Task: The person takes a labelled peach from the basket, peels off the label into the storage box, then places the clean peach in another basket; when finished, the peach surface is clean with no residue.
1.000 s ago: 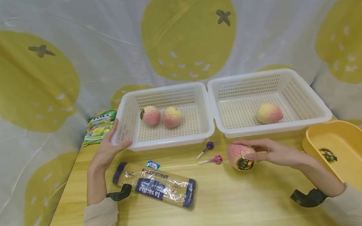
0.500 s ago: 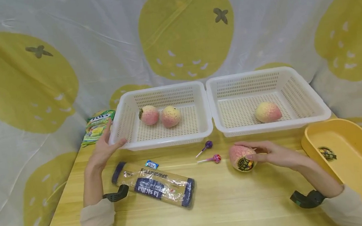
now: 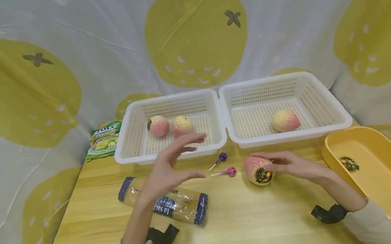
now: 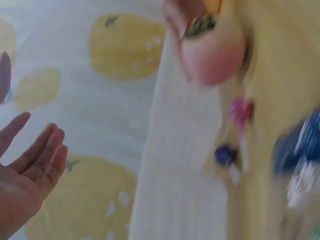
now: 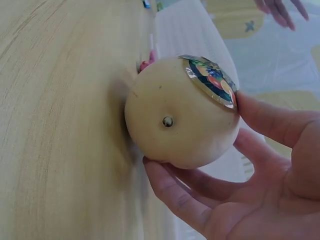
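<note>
My right hand point(image 3: 293, 163) grips a pink and cream peach point(image 3: 256, 170) with a dark round sticker, close over the wooden table. In the right wrist view the thumb and fingers hold the peach point(image 5: 175, 117) from one side, its small stem spot facing the camera. My left hand point(image 3: 166, 172) is in the air with thumb and fingers spread and nothing between them, over the spaghetti pack point(image 3: 178, 204). It overlaps the front rim of the left white basket point(image 3: 142, 159) in the head view. Left of the peach lie a red lollipop point(image 3: 231, 171) and a purple lollipop point(image 3: 223, 156).
Two peaches point(image 3: 158, 126) sit in the left basket, and one peach point(image 3: 285, 120) in the right white basket point(image 3: 295, 134). A yellow tub point(image 3: 381, 182) stands at the right. A green candy bag point(image 3: 104, 139) lies beside the left basket. A lemon-print curtain point(image 3: 111, 55) hangs behind.
My left hand has left the left basket's side and moved right, above the spaghetti pack, covering the small blue candy in the head view. My right hand still holds the peach in nearly the same place.
</note>
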